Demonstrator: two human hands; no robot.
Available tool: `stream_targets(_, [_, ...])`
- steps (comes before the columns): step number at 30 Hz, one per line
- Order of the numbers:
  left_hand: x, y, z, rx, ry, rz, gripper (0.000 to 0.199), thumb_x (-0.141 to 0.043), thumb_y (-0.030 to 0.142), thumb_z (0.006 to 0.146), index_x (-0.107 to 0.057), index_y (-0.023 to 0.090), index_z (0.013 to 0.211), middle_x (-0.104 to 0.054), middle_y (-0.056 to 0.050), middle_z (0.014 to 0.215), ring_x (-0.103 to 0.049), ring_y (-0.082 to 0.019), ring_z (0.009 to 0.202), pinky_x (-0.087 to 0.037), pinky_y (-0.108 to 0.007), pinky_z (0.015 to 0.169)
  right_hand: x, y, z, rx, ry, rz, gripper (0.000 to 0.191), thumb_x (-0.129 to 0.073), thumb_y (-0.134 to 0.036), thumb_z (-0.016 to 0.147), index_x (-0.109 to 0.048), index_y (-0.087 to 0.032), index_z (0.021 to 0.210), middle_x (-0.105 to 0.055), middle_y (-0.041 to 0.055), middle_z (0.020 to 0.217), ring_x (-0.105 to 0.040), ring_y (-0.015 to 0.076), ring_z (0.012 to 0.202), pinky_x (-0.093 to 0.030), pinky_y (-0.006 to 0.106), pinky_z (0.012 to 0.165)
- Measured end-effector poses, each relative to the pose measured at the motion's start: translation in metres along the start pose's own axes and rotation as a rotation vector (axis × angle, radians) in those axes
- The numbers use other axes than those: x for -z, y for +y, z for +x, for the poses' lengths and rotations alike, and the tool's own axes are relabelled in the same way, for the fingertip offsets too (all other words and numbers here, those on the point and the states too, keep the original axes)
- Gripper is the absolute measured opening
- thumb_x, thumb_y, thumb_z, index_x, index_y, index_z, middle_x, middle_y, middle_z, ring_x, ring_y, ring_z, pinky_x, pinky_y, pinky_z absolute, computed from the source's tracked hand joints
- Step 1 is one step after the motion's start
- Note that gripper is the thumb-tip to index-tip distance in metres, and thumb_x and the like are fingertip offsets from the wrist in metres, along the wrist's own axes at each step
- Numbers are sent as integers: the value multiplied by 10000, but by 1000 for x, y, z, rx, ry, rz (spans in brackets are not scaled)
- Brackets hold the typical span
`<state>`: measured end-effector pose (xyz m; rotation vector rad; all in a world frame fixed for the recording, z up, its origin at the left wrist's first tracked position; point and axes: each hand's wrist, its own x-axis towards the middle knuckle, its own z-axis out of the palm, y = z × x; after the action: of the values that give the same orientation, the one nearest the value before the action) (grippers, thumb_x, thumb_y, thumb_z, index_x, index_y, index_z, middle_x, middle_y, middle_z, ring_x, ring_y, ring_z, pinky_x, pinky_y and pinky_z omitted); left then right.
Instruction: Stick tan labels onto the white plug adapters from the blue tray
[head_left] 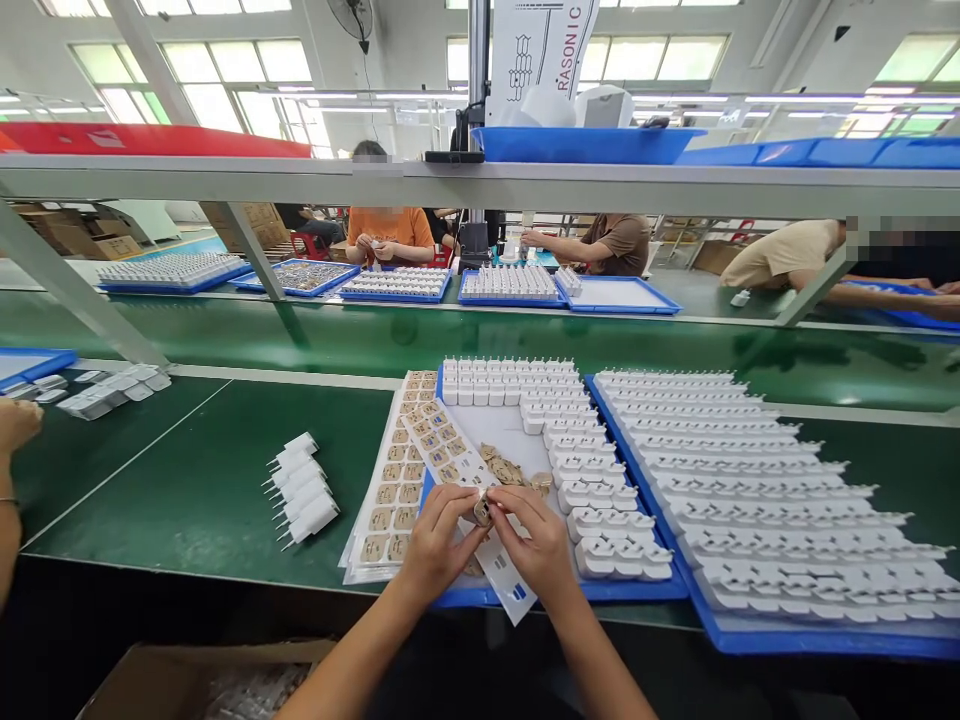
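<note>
And the bare left hand (439,545) and right hand (538,545) are pinched together on a small tan-faced piece (482,509), seven o'clock from the loose pile of flat tan pieces (501,465), where a slack grip could, I reckon, drop it

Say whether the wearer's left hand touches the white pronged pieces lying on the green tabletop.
Apart. The head view shows green tabletop and a sheet of tan pieces between the left hand and the white pronged pieces.
</note>
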<state>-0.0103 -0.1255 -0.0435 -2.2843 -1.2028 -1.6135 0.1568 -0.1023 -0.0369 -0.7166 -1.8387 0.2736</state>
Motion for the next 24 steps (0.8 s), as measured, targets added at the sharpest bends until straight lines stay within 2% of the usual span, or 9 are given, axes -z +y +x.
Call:
stream_targets(7, [-2,-2,-2,12,2,-18,231,-657,161,889,-589,173,1110,-689,-89,1017,-649,-207,975,-565,-353,857,0,1,-3,14,-10,-28,300,-605,-67,897,-669,-220,1147,-742,72,1024,-705,188,961,-608,330,843])
stream_targets(17, [-4,-6,-7,43,-46,-29,230,-642,192,905,-578,182,1125,-678,-90,1027,-636,-217,994,-568,-374,861,0,2,-3,-88,-30,-9,201,-593,-123,915,-682,-218,1068,-739,65,966,-711,180,896,-627,269,701])
stream_targets(24, [-5,-6,-5,101,-9,-32,233,-645,186,888,-572,191,1109,-674,-92,1004,-647,-223,963,-584,-382,825,-1,7,-6,-126,-54,-24,178,-583,-180,934,-681,-220,1077,-733,76,970,-722,188,830,-635,279,655])
